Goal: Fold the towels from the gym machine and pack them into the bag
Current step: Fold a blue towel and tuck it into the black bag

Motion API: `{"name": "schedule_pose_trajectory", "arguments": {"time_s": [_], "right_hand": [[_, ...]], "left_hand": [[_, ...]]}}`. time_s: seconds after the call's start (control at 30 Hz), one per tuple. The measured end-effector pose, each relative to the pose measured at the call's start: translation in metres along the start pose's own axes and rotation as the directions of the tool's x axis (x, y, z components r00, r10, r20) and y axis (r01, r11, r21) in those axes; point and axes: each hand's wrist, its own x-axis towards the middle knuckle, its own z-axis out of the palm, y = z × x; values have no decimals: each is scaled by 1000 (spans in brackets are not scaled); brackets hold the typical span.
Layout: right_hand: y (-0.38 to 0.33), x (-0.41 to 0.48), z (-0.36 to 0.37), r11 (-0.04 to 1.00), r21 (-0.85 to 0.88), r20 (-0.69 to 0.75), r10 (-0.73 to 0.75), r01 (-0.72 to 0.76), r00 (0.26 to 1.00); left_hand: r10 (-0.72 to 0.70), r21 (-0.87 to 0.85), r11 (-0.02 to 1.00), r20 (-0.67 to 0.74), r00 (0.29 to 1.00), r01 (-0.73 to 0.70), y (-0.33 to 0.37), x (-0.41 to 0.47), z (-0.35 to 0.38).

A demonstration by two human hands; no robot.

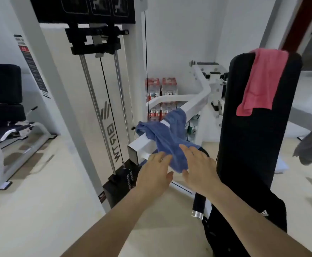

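Observation:
A crumpled blue towel (167,138) hangs over the white arm (172,100) of the gym machine. Its lower end droops between my two hands. My left hand (154,174) reaches up from the left, fingers spread, fingertips at the towel's edge. On the other side, my right hand (199,168) lies with its fingers apart against the towel's lower right part. Neither hand has closed on the cloth. A pink towel (260,81) is draped over the top of the black upright back pad (253,127). A black bag (244,225) sits at the foot of that pad.
The machine's white frame with guide rods and cable (103,108) stands to the left. Packs of water bottles (160,95) are stacked by the back wall. Another gym bench (7,115) is at far left. Grey cloth (310,147) hangs at the right edge.

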Motion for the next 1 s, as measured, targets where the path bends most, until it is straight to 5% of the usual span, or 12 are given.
{"name": "schedule_pose_trajectory", "arguments": {"time_s": [0.1, 0.17, 0.27, 0.33, 0.47, 0.57, 0.63, 0.73, 0.87, 0.93, 1.0], "right_hand": [[13, 37, 3, 988, 156, 68, -9, -2, 998], [20, 65, 1, 954, 295, 153, 1, -47, 988], [31, 104, -1, 968, 250, 190, -46, -3, 981], [33, 121, -4, 906, 422, 187, -91, 3, 978], [53, 196, 13, 852, 524, 61, -20, -15, 998], [65, 247, 36, 831, 545, 87, 79, -114, 993], [67, 270, 50, 760, 624, 132, 127, -182, 983], [64, 284, 55, 713, 670, 123, 169, -207, 978], [71, 284, 41, 726, 643, 70, 264, -246, 962], [73, 278, 32, 546, 800, 95, 294, -248, 951], [73, 268, 19, 133, 935, 278, 304, -329, 911]], "left_hand": [[-22, 11, 1000, -36, 999, 23, -8, 31, 10], [-48, 66, 997, 9, 999, 47, -13, 51, 17], [-98, 158, 984, 83, 992, 84, -11, 72, 25], [-119, 214, 973, 124, 985, 91, -9, 80, 20], [-99, -140, 978, 349, 932, 156, -25, 116, -4], [-152, -335, 916, 216, 964, 220, -45, 148, -18], [-147, -156, 976, 34, 989, 150, -60, 173, -19], [-63, 122, 991, 120, 991, 48, -72, 206, -13], [-4, 64, 998, 144, 990, -5, -73, 242, -2], [29, 14, 999, 135, 990, -31, -73, 254, 3], [47, -60, 997, 97, 994, -42, -75, 262, 9]]}}
